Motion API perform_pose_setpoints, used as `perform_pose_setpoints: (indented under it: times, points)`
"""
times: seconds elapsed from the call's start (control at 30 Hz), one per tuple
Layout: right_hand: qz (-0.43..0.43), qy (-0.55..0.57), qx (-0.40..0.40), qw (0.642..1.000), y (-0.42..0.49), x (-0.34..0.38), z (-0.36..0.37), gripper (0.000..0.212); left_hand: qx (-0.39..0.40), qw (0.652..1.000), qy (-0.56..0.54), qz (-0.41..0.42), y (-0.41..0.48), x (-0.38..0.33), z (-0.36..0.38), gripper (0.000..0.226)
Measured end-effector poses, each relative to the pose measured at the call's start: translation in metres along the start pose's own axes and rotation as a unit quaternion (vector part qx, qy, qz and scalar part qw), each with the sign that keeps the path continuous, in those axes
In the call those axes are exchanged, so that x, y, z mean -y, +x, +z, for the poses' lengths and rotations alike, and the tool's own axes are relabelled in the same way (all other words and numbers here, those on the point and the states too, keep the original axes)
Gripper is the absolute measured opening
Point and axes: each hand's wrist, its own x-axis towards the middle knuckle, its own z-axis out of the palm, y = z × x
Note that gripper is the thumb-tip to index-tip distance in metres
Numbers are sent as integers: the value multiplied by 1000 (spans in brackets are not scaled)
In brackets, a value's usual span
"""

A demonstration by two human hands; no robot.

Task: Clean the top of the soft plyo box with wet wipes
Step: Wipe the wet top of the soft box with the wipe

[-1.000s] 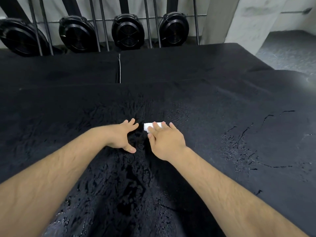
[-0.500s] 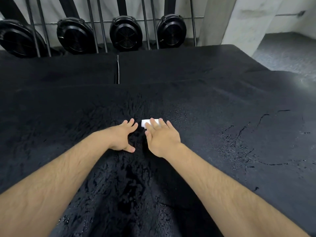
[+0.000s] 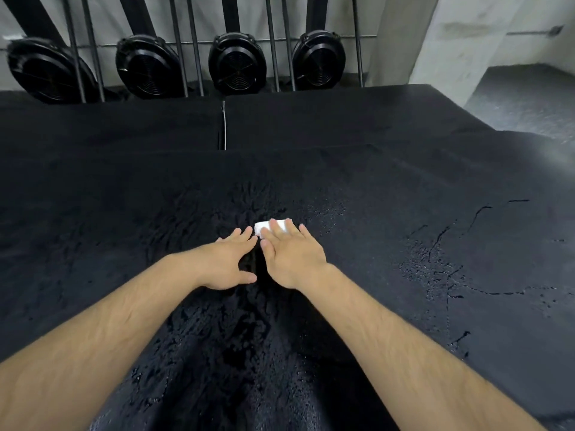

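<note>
The black soft plyo box (image 3: 404, 188) fills most of the view, and its top is wet and streaked around the middle. A small folded white wet wipe (image 3: 264, 226) lies on it near the centre. My right hand (image 3: 291, 255) presses flat on the wipe with straight fingers that cover most of it. My left hand (image 3: 228, 264) rests flat on the box top just left of the right hand, its fingertips close to the wipe's left edge.
Two more black boxes (image 3: 311, 119) lie behind, split by a narrow gap (image 3: 222, 129). Several black fan-like units (image 3: 238, 65) and metal bars stand along the back wall. The box top has cracks (image 3: 435, 241) on the right. Grey floor (image 3: 529, 94) shows far right.
Both hands have slid a little farther forward across the box top, and the wipe moved with the right hand. The left hand has drawn closer to the right.
</note>
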Motion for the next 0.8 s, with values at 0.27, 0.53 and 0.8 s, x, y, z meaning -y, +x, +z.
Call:
perform_pose_setpoints:
  times: [0.27, 0.53, 0.8]
  points:
    - [-10, 18, -26, 999, -71, 14, 17, 81, 2, 999, 31, -10, -9, -15, 2, 80]
    - [14, 16, -26, 999, -85, 31, 29, 77, -7, 1000, 25, -9, -16, -13, 6, 79]
    - [78, 10, -6, 997, -51, -8, 17, 58, -5, 1000, -10, -4, -24, -27, 11, 76]
